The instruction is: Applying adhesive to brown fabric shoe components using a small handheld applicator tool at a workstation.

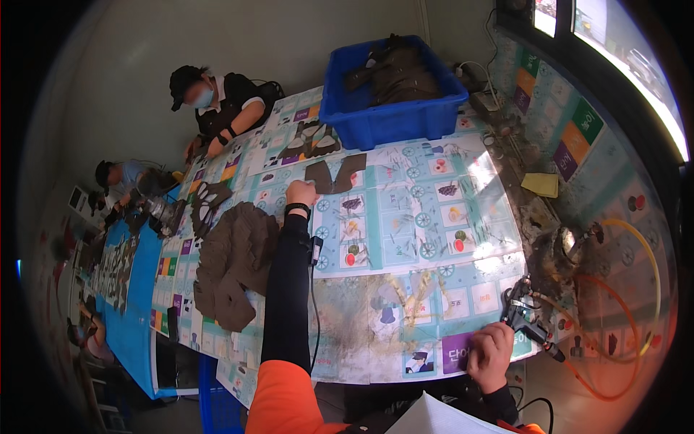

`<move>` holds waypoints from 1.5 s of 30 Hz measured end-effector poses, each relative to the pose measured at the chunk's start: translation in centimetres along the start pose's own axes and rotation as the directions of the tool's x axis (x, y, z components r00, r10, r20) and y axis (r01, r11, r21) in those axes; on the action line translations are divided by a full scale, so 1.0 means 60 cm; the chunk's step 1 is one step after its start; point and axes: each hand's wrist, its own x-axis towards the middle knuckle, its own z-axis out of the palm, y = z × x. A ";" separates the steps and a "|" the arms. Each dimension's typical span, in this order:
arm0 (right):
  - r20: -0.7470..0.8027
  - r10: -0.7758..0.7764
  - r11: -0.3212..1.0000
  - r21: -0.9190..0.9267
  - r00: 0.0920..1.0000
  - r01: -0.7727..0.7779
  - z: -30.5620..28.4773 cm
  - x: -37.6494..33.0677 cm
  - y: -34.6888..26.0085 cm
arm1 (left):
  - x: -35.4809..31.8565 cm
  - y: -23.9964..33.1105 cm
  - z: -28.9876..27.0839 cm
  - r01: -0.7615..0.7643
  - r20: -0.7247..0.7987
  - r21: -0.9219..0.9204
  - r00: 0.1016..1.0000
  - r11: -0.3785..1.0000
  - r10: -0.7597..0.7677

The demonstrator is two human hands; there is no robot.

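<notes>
My left hand reaches far across the table, its fingers closed at the left end of a flat, dark brown V-shaped cut piece that looks like fabric or leather. To the left of my left forearm is a large heap of similar brown pieces. My right hand is curled at the near right edge of the table; whatever its fingers hold, if anything, is hidden. Just beyond it to the right, a spray gun with a hose coupling sits at the table's edge.
A blue plastic bin of brown pieces stands at the far side. More pieces with pale patches lie before it. Yellow and orange hoses loop at right near a dirty metal pot. Across the table a co-worker leans in; others work further left.
</notes>
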 end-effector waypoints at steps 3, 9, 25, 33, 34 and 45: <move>0.017 -0.049 0.998 0.037 0.999 0.048 0.003 0.005 -0.006 | 0.003 -0.070 -0.035 -0.240 -0.170 0.207 0.946 0.949 0.276; 0.017 -0.033 0.999 0.000 0.999 0.033 0.002 -0.010 0.009 | -0.164 -0.022 -0.136 -0.378 -0.031 0.129 0.922 0.917 0.385; -0.091 -0.105 0.992 0.059 0.990 0.110 -0.004 -0.010 -0.024 | -0.296 -0.204 -0.273 0.059 -0.333 0.458 0.937 0.887 0.109; -0.109 -0.178 0.964 0.182 0.978 0.196 -0.008 -0.013 -0.085 | -0.295 -0.198 -0.316 -0.410 -0.008 0.580 0.861 0.704 0.508; -0.066 -0.142 0.955 0.254 0.988 0.154 -0.010 -0.009 -0.092 | -0.317 -0.177 -0.326 -0.450 -0.046 0.490 0.841 0.746 0.538; 0.716 -0.003 -0.063 0.697 0.699 -0.714 0.058 0.063 -0.220 | -0.644 -0.006 -0.099 -0.448 -0.379 -0.629 0.890 0.635 0.252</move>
